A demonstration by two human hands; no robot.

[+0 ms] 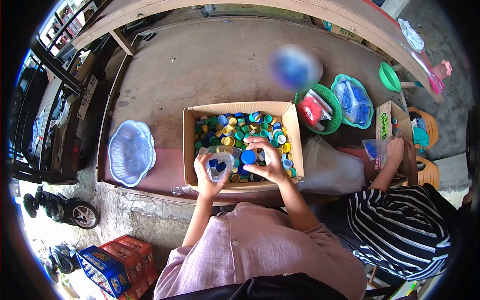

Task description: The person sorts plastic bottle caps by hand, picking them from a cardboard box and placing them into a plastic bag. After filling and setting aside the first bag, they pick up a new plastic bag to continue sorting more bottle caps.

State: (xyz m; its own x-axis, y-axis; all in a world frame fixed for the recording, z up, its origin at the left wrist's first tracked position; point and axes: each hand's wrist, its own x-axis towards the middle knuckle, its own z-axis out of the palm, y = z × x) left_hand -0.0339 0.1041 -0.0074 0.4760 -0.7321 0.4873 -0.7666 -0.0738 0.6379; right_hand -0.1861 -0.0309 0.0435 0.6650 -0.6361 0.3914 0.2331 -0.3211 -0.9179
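In the left grip [209, 185], a clear plastic cup [220, 176], with fingers and thumb closed around the side; two dark blue caps [213, 163] visible within the outline of the cup, whether inside or behind the clear wall impossible to tell; in the right grip [272, 169], a single blue cap [248, 156], pinched between thumb and fingertips, just beside the cup and above an open cardboard box [189, 131]; inside the box, a mixed heap of loose caps [227, 131] in blue, green, yellow and white; beneath the box, a brown table [200, 60]; left of the box, on the table, a pale blue basket [131, 152]; just right of the box, a clear plastic bag [330, 167]; farther back on the right, a green basket [337, 119] with bagged red items [310, 111]; near the green basket, a turquoise basket [370, 111] with bagged blue items [355, 102]; at lower right, the striped garment [400, 225] of another person.
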